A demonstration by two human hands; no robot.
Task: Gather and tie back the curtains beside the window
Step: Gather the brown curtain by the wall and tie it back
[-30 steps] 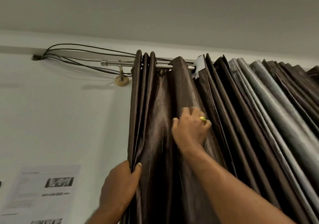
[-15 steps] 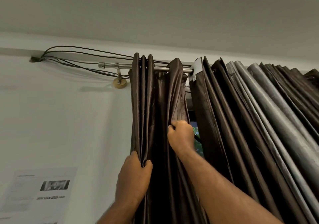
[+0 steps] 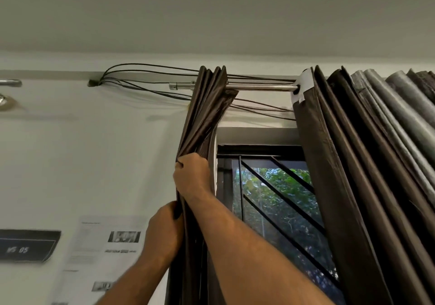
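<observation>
Glossy, creased brown cloth curtains [image 3: 202,126] hang from a polished metal rod [image 3: 259,87] beside matt paper sheets [image 3: 103,246].

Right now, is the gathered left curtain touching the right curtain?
Apart. The head view shows bare rod and open window between the gathered left curtain and the right curtain.

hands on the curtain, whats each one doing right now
Left hand: closed on the gathered brown curtain, lower down.
Right hand: closed on the same curtain, higher up.
</observation>
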